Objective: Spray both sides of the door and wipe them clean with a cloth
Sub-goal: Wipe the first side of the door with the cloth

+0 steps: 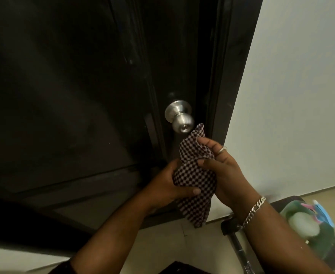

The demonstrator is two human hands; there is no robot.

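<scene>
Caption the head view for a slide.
Both hands, left and right, grip a checkered cloth before a dark door, just below its knob.

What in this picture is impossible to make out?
- Head view: the door's other side is hidden by the door itself.
- Top and left of the door: cut off by the frame edges.
- Green object on the floor: too blurred to identify.
- Cloth's middle: covered by the left hand and right hand.

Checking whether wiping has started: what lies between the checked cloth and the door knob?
Nothing. In the head view, only bare dark door shows between the cloth, held by both hands, and the knob; the cloth's top corner ends just short of it.
</scene>
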